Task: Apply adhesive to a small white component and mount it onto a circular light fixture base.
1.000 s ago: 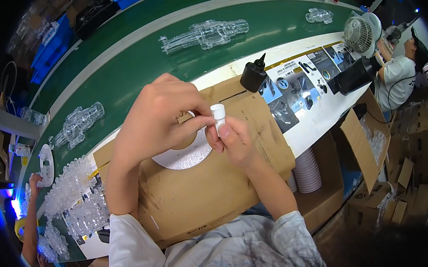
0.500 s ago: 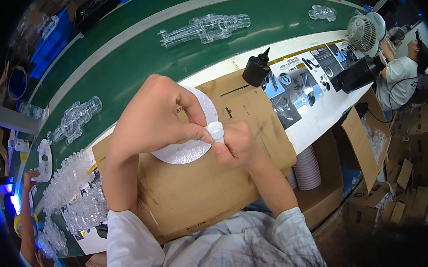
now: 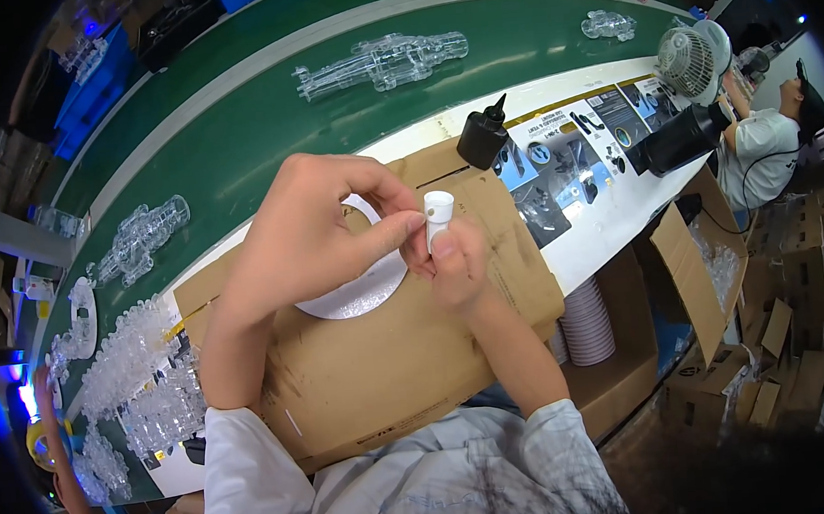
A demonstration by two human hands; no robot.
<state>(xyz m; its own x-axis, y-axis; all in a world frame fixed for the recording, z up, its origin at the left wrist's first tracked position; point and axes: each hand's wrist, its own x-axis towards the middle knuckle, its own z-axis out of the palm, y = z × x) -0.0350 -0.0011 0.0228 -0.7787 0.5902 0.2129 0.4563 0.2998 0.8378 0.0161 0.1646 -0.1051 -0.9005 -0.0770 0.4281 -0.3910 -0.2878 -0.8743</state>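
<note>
My right hand (image 3: 456,261) is wrapped round a small white plastic cylinder (image 3: 439,203), which stands upright with its round top showing. My left hand (image 3: 329,229) arches over from the left, thumb and forefinger pinched against the cylinder's side. A small brownish round spot shows there; whether it is a hole or a tiny piece in the fingertips I cannot tell. Below both hands lies a round white disc (image 3: 363,301), partly covered by my left hand. It rests on a flat brown cardboard sheet (image 3: 391,373).
A black nozzle bottle (image 3: 483,135) stands beyond the cardboard, near printed sheets and a black cylinder (image 3: 676,143). Clear plastic parts (image 3: 384,63) lie on the green belt (image 3: 258,105); more pile up at left (image 3: 143,371). Stacked white discs (image 3: 587,326) sit in a box at right. Other people work on both sides.
The white cylinder and my right hand have moved right and slightly up, showing more of the cylinder's side. My left fingertips have shifted up and right with it. The other person's hand at left has moved down.
</note>
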